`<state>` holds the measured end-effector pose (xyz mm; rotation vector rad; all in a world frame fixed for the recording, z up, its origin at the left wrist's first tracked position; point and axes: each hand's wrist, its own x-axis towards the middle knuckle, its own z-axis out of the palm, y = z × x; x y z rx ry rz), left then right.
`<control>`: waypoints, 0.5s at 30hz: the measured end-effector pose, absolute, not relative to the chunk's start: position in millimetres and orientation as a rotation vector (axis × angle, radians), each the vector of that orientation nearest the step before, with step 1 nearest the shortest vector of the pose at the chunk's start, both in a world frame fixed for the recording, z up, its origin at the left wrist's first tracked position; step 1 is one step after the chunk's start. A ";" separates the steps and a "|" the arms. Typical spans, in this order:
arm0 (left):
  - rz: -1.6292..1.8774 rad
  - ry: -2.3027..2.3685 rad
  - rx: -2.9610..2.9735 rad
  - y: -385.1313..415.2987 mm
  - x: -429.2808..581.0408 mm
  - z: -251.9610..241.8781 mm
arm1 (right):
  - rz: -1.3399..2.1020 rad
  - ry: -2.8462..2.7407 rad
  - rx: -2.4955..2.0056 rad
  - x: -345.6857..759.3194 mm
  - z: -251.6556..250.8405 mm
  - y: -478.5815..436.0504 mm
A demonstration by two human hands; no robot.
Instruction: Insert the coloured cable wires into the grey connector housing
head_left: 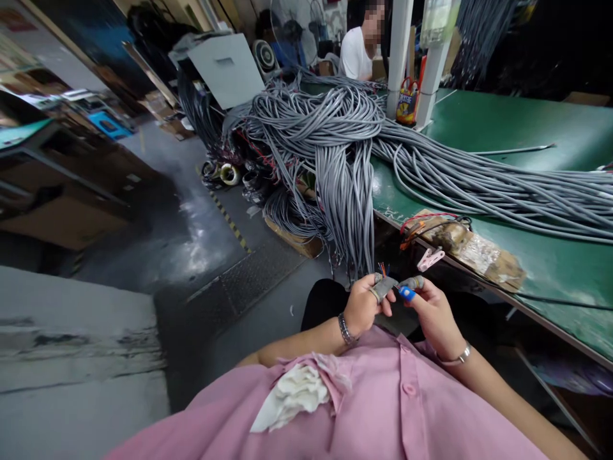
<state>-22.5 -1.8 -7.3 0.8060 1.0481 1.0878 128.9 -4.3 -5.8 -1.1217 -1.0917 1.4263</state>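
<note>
My left hand is closed on the end of a grey cable that hangs from the big bundle, with thin coloured wires sticking out above the fingers. Grey tape wraps its fingertips. My right hand is pinched right beside it, with a blue cover on the thumb tip and a taped forefinger touching the cable end. Both hands are held over my lap, just below the edge of the green table.
A large heap of grey cables spills off the table's left end toward the floor. A taped brown block with red wires and a pink clip lie at the table edge. Another person in white sits at the back.
</note>
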 end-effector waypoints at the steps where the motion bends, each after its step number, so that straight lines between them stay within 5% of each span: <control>1: 1.071 1.049 0.830 -0.5 -23.0 -6.9 | 1.422 -1.097 -1.128 130.1 -7.5 -3.7; 15: 0.805 1.061 1.252 2.0 -26.1 0.1 | 1.576 -1.170 -1.076 140.2 0.4 13.5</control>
